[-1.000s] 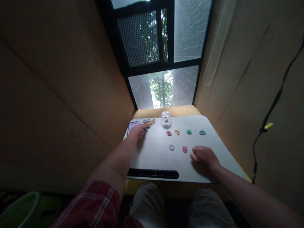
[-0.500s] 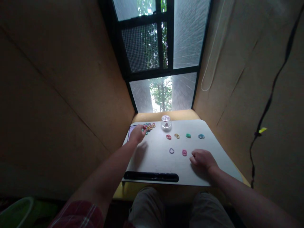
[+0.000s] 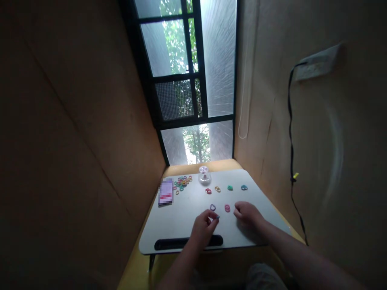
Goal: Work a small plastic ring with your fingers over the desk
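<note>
My left hand (image 3: 204,228) is over the front middle of the white table (image 3: 169,219), finger and thumb pinching a small bluish hair tie (image 3: 217,217). Just beyond it lies a purple hair tie (image 3: 213,207). My right hand (image 3: 248,214) rests on the table as a fist, with nothing showing in it, right of some pink hair ties (image 3: 227,208). Behind these sit small groups of red (image 3: 208,191), yellow (image 3: 217,189), green (image 3: 230,187) and blue hair ties (image 3: 244,187). A mixed heap of hair ties (image 3: 183,182) lies at the back left.
A clear jar (image 3: 204,177) stands at the table's back edge. Left of the heap lies a phone (image 3: 166,191) with a lit screen. A black strip (image 3: 171,243) runs along the front edge. Walls flank both sides; a black cable (image 3: 290,133) hangs on the right one.
My left hand has come from the heap at the back left to the front middle, carrying a bluish hair tie. My right hand stays beside the pink ones. The view has tilted up and turned right.
</note>
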The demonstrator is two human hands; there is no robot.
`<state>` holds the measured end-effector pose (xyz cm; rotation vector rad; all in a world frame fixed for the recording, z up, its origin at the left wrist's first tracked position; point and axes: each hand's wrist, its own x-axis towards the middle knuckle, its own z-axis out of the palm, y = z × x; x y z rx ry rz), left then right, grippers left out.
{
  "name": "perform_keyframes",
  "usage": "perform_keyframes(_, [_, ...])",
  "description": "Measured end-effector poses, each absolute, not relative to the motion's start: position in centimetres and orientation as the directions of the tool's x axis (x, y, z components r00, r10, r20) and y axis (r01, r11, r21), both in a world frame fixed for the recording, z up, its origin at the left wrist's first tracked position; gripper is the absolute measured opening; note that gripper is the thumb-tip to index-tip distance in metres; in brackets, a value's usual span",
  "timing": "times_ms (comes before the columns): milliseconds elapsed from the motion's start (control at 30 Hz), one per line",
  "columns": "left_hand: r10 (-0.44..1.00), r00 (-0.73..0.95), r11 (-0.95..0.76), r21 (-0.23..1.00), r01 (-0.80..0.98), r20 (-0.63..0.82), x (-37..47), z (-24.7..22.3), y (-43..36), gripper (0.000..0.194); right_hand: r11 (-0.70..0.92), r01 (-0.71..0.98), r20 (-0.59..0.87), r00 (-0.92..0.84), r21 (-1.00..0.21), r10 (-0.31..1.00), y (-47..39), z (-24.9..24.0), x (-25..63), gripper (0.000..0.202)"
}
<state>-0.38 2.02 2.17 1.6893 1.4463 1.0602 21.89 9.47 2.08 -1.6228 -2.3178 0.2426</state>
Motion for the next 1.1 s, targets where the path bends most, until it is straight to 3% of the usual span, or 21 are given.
perform_keyframes(100, [0.990, 0.051, -0.142, 0.894, 0.425, 0.132, 0.6, 1.2, 2.5, 0.014, 0.346, 0.763, 0.219, -0.269, -0.546, 0.938, 8.3, 1.7, 21.8, 0.018])
perform_keyframes(233, [0.987, 0.071, -0.158, 0.864, 0.479, 0.142, 0.9, 0.5, 2.7, 0.012, 0.466, 0.518, 0.293, -0.384, -0.717, 0.876, 5.2, 1.2, 20.3, 0.005])
perform_keyframes(300, [0.987, 0.087, -0.164, 0.832, 0.530, 0.139, 0.8, 0.3, 2.5, 0.013, 0.466, 0.434, 0.304, -0.392, -0.771, 0.868, 4.1, 0.9, 19.3, 0.015])
perform_keyframes(667, [0.992, 0.087, -0.126, 0.770, 0.626, 0.091, 0.9, 0.3, 1.5, 0.016, 0.449, 0.431, 0.290, -0.386, -0.783, 0.876, 3.5, -1.0, 18.3, 0.017])
perform_keyframes(1100, [0.984, 0.127, -0.180, 0.770, 0.612, 0.129, 1.0, 0.8, 0.8, 0.019, 0.377, 0.492, 0.243, -0.315, -0.785, 0.917, 3.5, -0.7, 18.1, 0.018])
